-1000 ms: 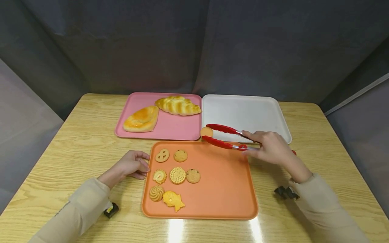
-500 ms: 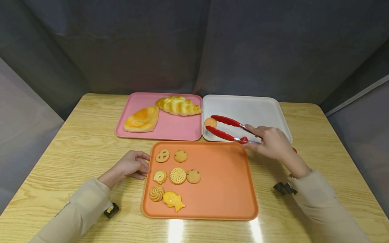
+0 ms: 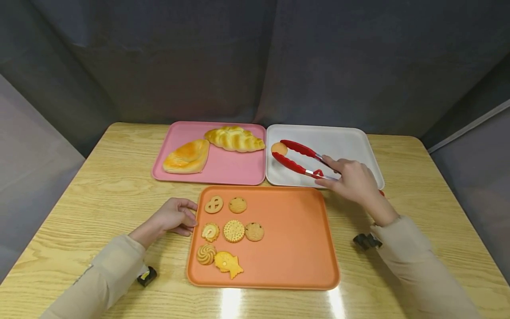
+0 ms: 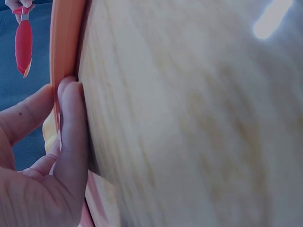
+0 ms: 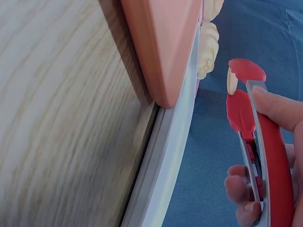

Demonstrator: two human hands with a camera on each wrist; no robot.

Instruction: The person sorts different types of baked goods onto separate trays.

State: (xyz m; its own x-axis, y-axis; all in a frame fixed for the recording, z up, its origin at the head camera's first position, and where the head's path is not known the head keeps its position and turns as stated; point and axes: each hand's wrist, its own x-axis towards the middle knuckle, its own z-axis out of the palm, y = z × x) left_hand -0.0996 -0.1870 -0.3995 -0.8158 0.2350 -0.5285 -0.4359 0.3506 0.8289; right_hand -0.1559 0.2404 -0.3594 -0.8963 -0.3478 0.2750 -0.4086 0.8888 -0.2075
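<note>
My right hand [image 3: 352, 179] grips red-tipped metal tongs [image 5: 272, 165] by their arms, thumb on one side and fingers on the other. Between the red tips a plain round cookie [image 3: 279, 149] is pinched, over the left part of the white tray [image 3: 338, 141]. In the right wrist view the cookie shows edge-on. My left hand [image 3: 175, 216] pinches the left rim of the orange tray [image 4: 66, 42] between thumb and fingers. On that tray's left half lie a pretzel cookie [image 3: 214, 204], a fish-shaped cookie [image 3: 229, 263], a swirl cookie [image 3: 206, 254] and several round cookies.
A pink tray [image 3: 235, 170] at the back left bears a braided bread [image 3: 235, 138] and a flat golden bread [image 3: 186, 157]. It stands side by side with the white tray, both behind the orange one. Dark curtains [image 3: 255, 62] hang behind the wooden table [image 3: 103, 186].
My right hand has carried the tongs and cookie away from me and slightly right, from the white tray's front left corner to over its left part. My left hand stays at the orange tray.
</note>
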